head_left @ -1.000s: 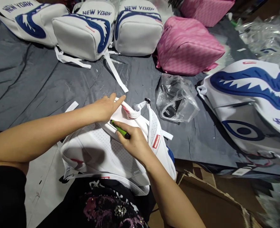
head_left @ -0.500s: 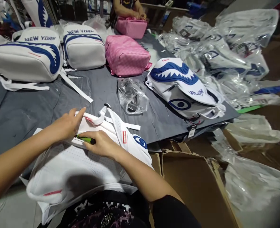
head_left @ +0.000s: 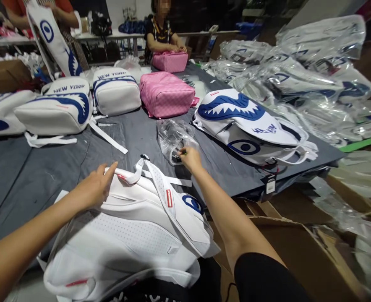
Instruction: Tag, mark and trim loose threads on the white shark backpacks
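Observation:
A white backpack point(head_left: 125, 235) lies at the near table edge, its dotted back panel and straps facing up. My left hand point(head_left: 95, 186) grips its far upper edge, one finger stretched upward. Farther out, my right hand point(head_left: 190, 158) is closed at a clear plastic bag point(head_left: 174, 132) with dark items in or on it. A bit of green and black shows at its fingertips, matching the green-and-black handled tool seen earlier; most of it is hidden. A white strap with a red label point(head_left: 169, 198) crosses the backpack beside a blue eye patch point(head_left: 192, 204).
White-and-blue backpacks point(head_left: 55, 113) and a pink backpack point(head_left: 169, 96) stand along the far side. Another white backpack point(head_left: 232, 113) lies right, near bagged backpacks point(head_left: 311, 84). Cardboard boxes point(head_left: 276, 247) sit below the table edge. A co-worker point(head_left: 163, 37) handles a pink bag.
My right hand has moved from the backpack out to the clear plastic bag, leaving the backpack. My left hand stays on the backpack's edge. The view has tilted up.

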### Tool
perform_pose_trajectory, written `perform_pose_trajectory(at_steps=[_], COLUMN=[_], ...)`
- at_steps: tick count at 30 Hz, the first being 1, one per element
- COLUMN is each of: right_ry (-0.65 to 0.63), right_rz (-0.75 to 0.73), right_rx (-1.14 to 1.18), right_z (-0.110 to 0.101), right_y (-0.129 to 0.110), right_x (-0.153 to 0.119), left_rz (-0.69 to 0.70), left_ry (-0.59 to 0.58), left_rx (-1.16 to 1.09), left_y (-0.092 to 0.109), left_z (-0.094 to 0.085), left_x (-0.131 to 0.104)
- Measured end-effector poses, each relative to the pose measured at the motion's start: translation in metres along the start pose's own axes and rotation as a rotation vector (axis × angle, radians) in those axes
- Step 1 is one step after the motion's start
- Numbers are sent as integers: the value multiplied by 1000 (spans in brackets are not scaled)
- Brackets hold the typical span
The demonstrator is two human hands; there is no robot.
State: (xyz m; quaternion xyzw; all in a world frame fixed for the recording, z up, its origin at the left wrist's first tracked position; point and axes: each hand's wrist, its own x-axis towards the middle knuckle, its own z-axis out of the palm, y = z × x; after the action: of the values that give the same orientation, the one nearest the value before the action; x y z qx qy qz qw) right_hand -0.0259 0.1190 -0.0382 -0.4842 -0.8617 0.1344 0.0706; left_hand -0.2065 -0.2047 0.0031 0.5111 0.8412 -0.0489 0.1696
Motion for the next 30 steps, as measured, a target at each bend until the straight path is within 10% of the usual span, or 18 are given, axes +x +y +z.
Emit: perform_pose_trajectory(at_steps=[11, 30], right_ry=[-158, -56], right_rz=[114, 148], right_rx=[-95, 69], right_z=[13, -10], right_y=[3, 15], right_x=[43, 34], left_rz=[-1, -10], left_ry=[55, 40], left_rx=[-5, -18], left_y=[-9, 1], left_z=[10, 0], left_x=[4, -1])
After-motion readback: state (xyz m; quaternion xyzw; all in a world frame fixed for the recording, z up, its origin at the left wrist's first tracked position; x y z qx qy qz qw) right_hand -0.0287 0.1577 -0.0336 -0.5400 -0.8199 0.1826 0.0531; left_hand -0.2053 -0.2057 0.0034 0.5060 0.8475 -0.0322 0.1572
